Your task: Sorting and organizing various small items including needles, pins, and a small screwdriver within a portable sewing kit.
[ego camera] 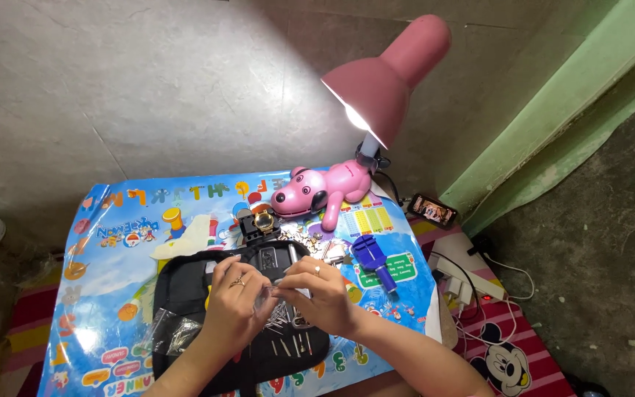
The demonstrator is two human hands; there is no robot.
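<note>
Desk (112,294): low, covered with a bright blue cartoon sheet, standing on a grey tiled floor.
Lamp (387,77): pink shade, lit, rising from a pink dog-shaped base (317,192) at the far edge of the desk.
Tool case (185,283): black, lying open in the middle of the desk, with thin metal tools in a row near its front edge.
Left hand (233,298): over the case, ring on one finger, fingers pinched on a small clear plastic bag (266,300).
Right hand (325,290): just beside the left, ring on one finger, fingers closed on the same bag from the other side.
Blue tool (372,257): on the desk right of the case, apart from both hands.
Watch holder (259,224): black block with a gold-coloured watch on it, just behind the case.
Phone (432,210): on the floor beyond the desk's right corner, screen lit.
</note>
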